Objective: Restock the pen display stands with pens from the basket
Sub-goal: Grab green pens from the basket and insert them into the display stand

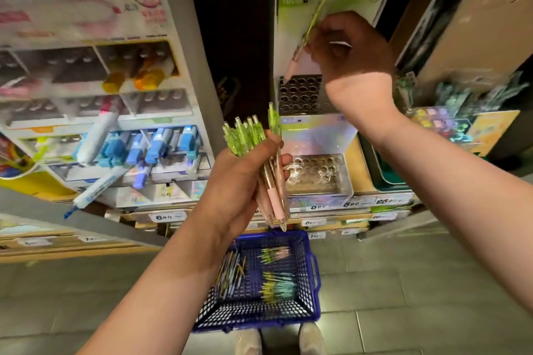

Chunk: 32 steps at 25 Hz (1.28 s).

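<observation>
Pens [261,158], green-topped with pink grips, bunched upright in the left hand [239,179], fingers wrapped tight round them. Right hand [350,46] pinches a single pen [307,34], tip angled down over the upper stand's holes [300,95]. Blue basket [313,291] sits on the floor below, more pens inside.

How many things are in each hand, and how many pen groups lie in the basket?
Single pen in the right hand: 1
Bundle of green-topped pens in the left hand: 1 bundle, exact pen number unclear
Pen groups in the blue basket: 3
Total: 5 items or groups
</observation>
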Each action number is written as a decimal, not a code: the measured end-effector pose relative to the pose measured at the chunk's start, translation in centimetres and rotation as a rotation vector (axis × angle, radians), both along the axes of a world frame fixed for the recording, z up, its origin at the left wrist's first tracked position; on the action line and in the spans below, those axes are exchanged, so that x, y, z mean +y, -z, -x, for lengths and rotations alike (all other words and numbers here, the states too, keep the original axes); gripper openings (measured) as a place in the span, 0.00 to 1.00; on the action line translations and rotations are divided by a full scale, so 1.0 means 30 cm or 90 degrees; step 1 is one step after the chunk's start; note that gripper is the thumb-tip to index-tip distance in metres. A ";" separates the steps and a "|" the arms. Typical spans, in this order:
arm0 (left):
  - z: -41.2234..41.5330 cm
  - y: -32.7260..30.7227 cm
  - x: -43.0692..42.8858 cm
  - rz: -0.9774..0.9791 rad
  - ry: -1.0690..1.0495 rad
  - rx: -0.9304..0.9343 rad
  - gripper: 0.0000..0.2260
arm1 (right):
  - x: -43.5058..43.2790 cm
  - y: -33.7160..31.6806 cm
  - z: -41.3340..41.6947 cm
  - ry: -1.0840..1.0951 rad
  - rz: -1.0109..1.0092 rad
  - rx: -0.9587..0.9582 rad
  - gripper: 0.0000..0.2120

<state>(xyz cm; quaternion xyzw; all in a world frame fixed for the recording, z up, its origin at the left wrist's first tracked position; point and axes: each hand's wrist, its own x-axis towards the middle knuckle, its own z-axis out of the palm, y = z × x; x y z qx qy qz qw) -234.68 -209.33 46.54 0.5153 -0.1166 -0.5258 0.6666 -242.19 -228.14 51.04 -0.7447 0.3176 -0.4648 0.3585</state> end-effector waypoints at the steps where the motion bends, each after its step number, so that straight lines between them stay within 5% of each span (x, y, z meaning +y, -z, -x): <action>1: -0.002 0.006 0.004 0.003 0.005 -0.001 0.13 | -0.004 -0.004 -0.003 0.005 0.018 0.035 0.05; 8: -0.023 0.021 0.005 -0.010 0.003 -0.016 0.10 | -0.016 -0.027 -0.077 -0.014 0.114 0.316 0.08; 19: -0.051 0.028 -0.060 -0.028 0.013 -0.056 0.18 | -0.005 -0.043 -0.053 -0.021 0.086 0.467 0.12; 25: -0.036 0.002 -0.079 -0.013 0.029 -0.094 0.09 | 0.123 -0.005 0.086 -0.236 -0.382 0.264 0.07; 30: -0.028 0.011 -0.074 -0.021 0.006 -0.051 0.12 | 0.110 0.001 0.098 -0.185 -0.495 0.092 0.10; 32: -0.036 0.014 -0.067 -0.014 -0.001 0.002 0.12 | 0.069 -0.041 0.100 -0.131 -0.448 -0.007 0.04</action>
